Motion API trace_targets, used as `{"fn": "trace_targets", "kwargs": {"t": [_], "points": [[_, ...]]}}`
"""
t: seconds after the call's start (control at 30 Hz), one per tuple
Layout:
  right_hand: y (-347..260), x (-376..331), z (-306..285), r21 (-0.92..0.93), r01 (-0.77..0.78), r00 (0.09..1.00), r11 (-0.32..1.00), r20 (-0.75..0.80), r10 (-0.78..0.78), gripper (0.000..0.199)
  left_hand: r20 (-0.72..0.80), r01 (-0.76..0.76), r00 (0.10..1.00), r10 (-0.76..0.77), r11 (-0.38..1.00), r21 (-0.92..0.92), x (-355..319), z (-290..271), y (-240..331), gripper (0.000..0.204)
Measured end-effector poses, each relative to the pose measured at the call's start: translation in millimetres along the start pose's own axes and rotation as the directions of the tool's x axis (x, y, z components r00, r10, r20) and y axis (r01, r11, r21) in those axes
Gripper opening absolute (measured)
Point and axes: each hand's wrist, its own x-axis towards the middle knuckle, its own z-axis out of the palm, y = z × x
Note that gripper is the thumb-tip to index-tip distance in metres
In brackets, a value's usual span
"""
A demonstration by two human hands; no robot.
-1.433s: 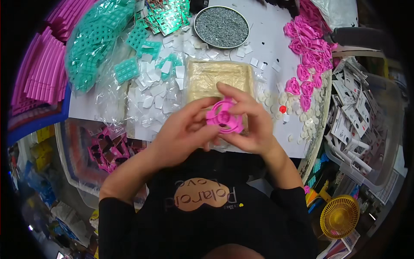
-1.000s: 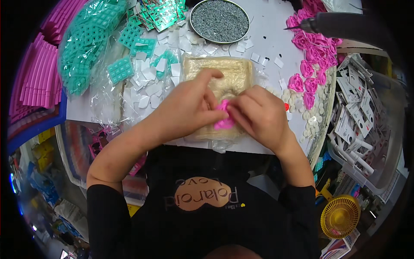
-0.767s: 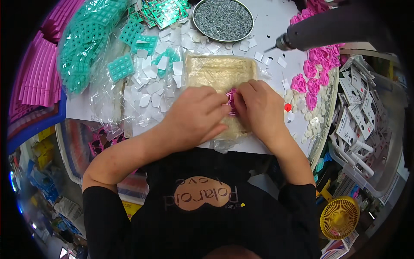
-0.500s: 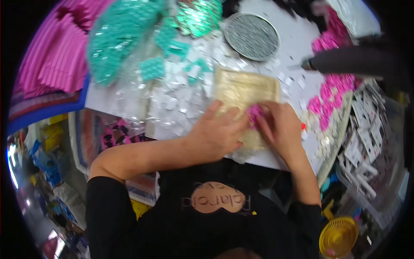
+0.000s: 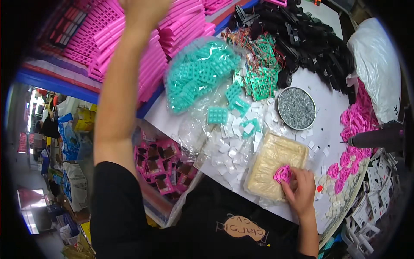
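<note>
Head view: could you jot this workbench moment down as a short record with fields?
Right hand: holds a round pink part on a beige pad
Left hand: raised over stacked pink strips, grip cannot be told
Near the pad: round tray of grey bits, white squares
Farther back: bag of teal parts

Rosette part [image 5: 283, 174] on pad [image 5: 276, 162], R hand [image 5: 300, 193] beside; dish [image 5: 296, 108] behind pad.

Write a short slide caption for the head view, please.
Right hand presses a pink round part on a yellow pad; left hand reaches far up.
</note>
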Motion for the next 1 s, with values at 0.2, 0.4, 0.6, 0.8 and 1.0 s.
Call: {"fn": "trace_targets", "kwargs": {"t": [0.2,0.4,0.6,0.8,1.0], "points": [[-1.3,2.9,-4.6,-0.006,-0.01,0.999,1.0,0.05,0.011,0.045,0.839,0.274,0.5,-0.214,0.958,0.082,70.3,74.2,-159.1,0.037],[-0.8,-2.2,-5.6,-0.021,-0.05,0.997,0.999,0.056,0.051,0.044,0.804,0.529,0.534,-0.262,0.845,-0.076,46.5,79.4,-136.4,0.025],[-7.2,-0.8,-9.4,0.037,-0.053,0.999,0.998,-0.006,0.053,0.05,0.292,0.26,0.937,-0.191,0.941,-0.218,64.7,31.3,-83.1,0.024],[-14.8,-6.3,-28.9,0.448,-0.033,0.992,0.894,-0.097,0.086,0.078,0.249,0.05,0.957,0.146,0.766,-0.64,-13.6,-125.7,94.2,0.022],[-54.6,-4.4,-6.9,0.966,-0.183,0.946,-0.18,0.223,0.233,0.072,0.393,0.143,0.663,0.638,0.407,-0.902,-119.1,-244.5,236.4,0.062]]}}
